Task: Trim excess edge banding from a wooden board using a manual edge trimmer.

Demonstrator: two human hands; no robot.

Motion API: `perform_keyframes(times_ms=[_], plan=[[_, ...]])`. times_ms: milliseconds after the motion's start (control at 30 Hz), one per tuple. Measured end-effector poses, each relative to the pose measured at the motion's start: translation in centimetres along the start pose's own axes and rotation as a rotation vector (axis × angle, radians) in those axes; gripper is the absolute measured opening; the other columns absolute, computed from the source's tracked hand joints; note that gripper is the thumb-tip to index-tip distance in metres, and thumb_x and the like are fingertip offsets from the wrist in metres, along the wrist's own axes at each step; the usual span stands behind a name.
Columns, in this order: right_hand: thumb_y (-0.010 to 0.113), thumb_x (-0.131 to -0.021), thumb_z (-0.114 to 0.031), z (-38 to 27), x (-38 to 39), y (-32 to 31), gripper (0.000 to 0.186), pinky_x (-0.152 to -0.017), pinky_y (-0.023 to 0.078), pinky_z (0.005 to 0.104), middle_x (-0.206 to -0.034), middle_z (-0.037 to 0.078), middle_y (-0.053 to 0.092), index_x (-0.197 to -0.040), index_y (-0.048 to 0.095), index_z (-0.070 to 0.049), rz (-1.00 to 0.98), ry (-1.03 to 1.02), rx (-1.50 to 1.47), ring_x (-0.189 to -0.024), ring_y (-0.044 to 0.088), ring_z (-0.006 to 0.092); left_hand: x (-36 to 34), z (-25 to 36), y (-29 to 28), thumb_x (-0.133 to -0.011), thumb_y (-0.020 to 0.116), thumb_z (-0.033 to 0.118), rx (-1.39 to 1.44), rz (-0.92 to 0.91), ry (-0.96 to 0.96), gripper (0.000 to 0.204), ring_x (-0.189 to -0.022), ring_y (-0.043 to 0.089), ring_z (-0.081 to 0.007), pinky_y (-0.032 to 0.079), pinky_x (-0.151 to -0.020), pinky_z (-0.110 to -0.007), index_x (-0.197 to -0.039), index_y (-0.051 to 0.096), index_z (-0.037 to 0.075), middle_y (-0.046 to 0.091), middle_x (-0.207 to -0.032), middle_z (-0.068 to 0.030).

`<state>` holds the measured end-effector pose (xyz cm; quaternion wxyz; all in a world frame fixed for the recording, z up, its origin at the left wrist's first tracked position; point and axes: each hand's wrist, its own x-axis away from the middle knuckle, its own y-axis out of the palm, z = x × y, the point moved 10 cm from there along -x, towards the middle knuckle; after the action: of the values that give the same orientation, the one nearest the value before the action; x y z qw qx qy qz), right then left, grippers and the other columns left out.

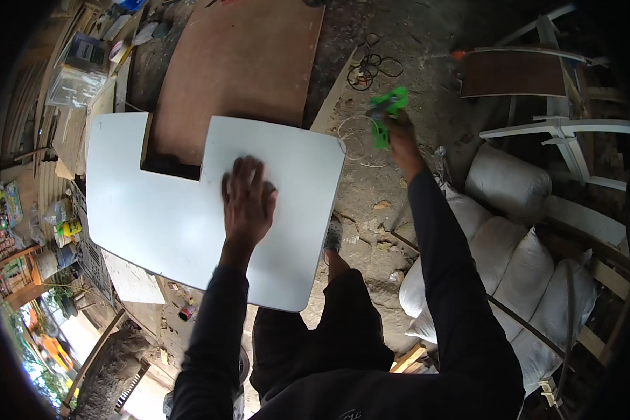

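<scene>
Two hands busy: left hand [248, 199] spread on white board [175, 210], right hand [401, 136] gripping green tool [379, 131], which nearby looped cord [357, 116] could snag.

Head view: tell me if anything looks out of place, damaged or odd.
A dark cord lies tangled on the dirt floor, looking dropped rather than stored. The white board is squarely notched at its far edge, but that looks deliberately cut, not broken.

2 long dark sleeves [455, 259], a black top [413, 395] with 1 small pale marking [350, 414], dark shorts [353, 315], 1 grey clog [334, 234].
</scene>
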<state>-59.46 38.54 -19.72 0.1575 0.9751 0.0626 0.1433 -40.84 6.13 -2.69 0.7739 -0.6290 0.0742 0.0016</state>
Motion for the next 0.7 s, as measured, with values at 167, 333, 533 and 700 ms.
perform_keyframes(times_ms=[167,333,533,700], plan=[[0.072,-0.1,-0.029,4.2,-1.0,5.8,0.044,-0.084,0.054,0.0305,-0.115,0.001,0.067,-0.136,0.057,-0.008,-0.16,0.385,-0.293,-0.102,0.064,0.0103,-1.1,0.3,1.7,-0.103,0.049,0.042,-0.033,-0.055,0.076,0.061,-0.151,0.034,-0.0381,0.022,-0.123,-0.06,-0.155,0.042,0.01,0.038,-0.161,-0.0171],[0.074,-0.098,-0.034,0.6,0.4,9.6,0.049,-0.09,0.052,0.0306,-0.116,0.004,0.067,-0.135,0.058,-0.005,-0.304,0.286,-0.034,-0.103,0.064,0.0133,-1.4,0.5,1.9,-0.103,0.048,0.043,-0.046,-0.084,0.064,0.061,-0.15,0.035,-0.0387,0.023,-0.122,-0.06,-0.154,0.042,0.01,0.038,-0.16,-0.0186],[0.074,-0.098,-0.03,-1.0,1.4,9.8,0.044,-0.083,0.05,0.0292,-0.109,0.003,0.064,-0.129,0.057,-0.004,-0.345,0.18,0.223,-0.098,0.06,0.0102,-1.7,0.4,1.9,-0.104,0.046,0.043,-0.062,-0.08,0.076,0.061,-0.15,0.035,-0.0394,0.023,-0.122,-0.06,-0.154,0.04,0.01,0.039,-0.159,-0.0199],[0.071,-0.1,-0.031,0.0,2.9,8.9,0.039,-0.071,0.049,0.0265,-0.102,0.001,0.063,-0.124,0.056,-0.004,-0.209,0.025,0.157,-0.088,0.058,0.0078,-1.7,0.4,2.4,-0.103,0.046,0.044,-0.066,-0.088,0.08,0.061,-0.15,0.034,-0.039,0.023,-0.122,-0.06,-0.154,0.039,0.011,0.038,-0.16,-0.0196]])
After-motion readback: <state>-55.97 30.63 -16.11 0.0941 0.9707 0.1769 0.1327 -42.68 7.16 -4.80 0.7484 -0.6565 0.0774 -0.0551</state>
